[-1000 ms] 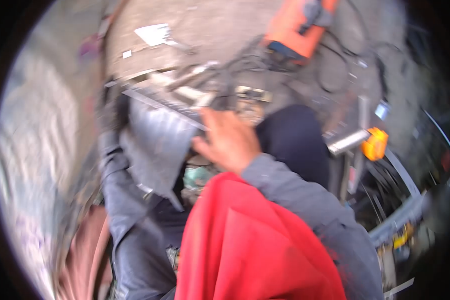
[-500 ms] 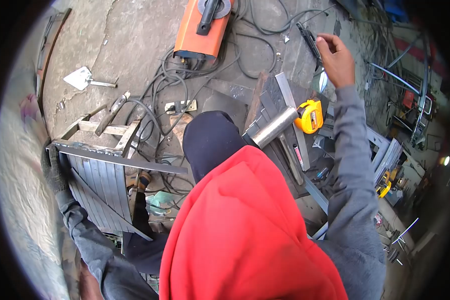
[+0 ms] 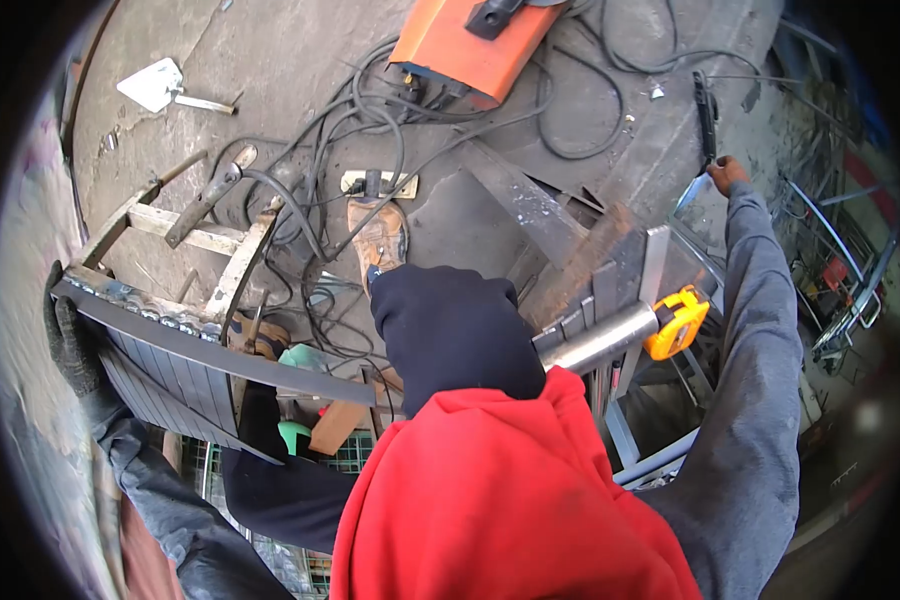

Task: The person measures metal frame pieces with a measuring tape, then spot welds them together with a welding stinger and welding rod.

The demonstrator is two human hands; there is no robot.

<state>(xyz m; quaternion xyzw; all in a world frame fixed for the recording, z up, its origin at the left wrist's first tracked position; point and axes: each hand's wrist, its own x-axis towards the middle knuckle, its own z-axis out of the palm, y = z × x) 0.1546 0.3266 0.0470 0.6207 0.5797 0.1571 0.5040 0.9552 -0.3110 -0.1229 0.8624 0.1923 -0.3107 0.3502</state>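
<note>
My left hand [image 3: 67, 335], in a dark glove, closes on the edge of a slatted metal frame [image 3: 160, 380] at the left. A curved flat bar runs along the frame's top edge, and a pale ladder-like section [image 3: 185, 228] extends beyond it. At the far right, my bare right hand [image 3: 730, 174] reaches out with its fingers curled at the lower end of a black tool [image 3: 706, 115], which looks like a welding electrode holder with a cable. A bright metal strip [image 3: 690, 190] lies just beside these fingers.
An orange welding machine [image 3: 465, 55] stands ahead, with looping black cables [image 3: 355, 100]. A yellow tape measure [image 3: 682, 322] sits at the end of a steel tube [image 3: 610, 342], over metal bars. A trowel-shaped tool [image 3: 153, 86] lies far left. My brown shoe [image 3: 378, 235] is on the floor.
My right hand has moved from beside the black tool to its lower end. The view has shifted and turned, showing more of my shoe; my left hand stays on the frame.
</note>
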